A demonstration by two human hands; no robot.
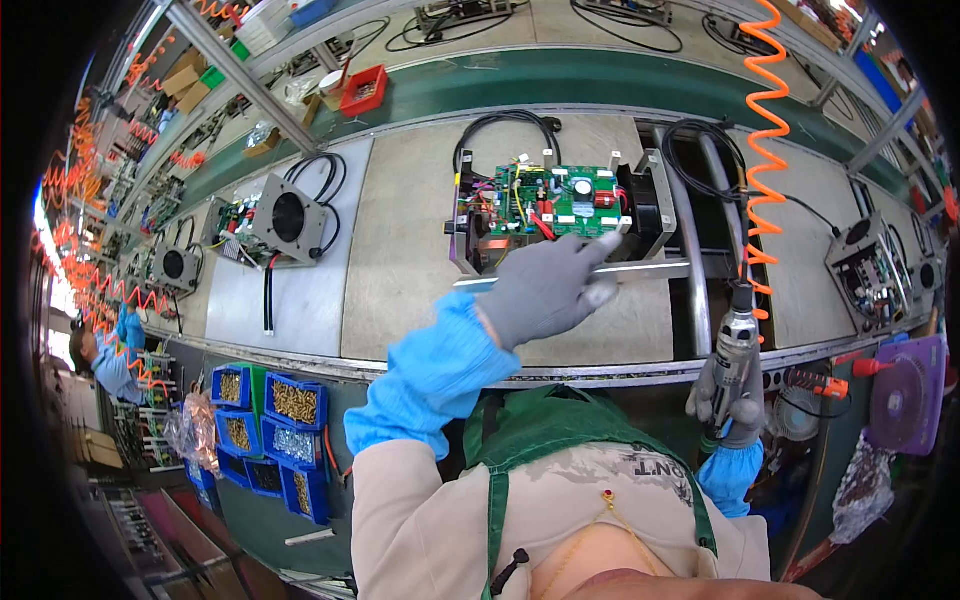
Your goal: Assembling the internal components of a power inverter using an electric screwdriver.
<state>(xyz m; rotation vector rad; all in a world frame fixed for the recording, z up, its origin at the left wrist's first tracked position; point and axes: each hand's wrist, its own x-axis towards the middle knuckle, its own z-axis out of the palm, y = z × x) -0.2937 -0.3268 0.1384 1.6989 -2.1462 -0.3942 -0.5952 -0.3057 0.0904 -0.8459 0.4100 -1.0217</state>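
Note:
An open-frame electronic unit (555, 205) with a green circuit board, coloured wires and a black fan at its right end sits on the bench. My left hand (545, 288), in a grey glove, reaches over its front edge with index finger and thumb apart. The fingertip is by the front right corner of the board, near a pale metal strip (640, 272) along the front. I cannot see anything between these fingers. Closer to my body on the right, my right hand (742, 425), also gloved, is wrapped round a grey metal power screwdriver (736, 350) held upright.
A coiled orange hose (766, 150) hangs beside the screwdriver. Blue bins (295, 402) of screws and small parts stand lower left. More units sit to the left (285, 222) and right (870, 262). A purple fan (905, 395) and orange-red tool (815, 383) are far right.

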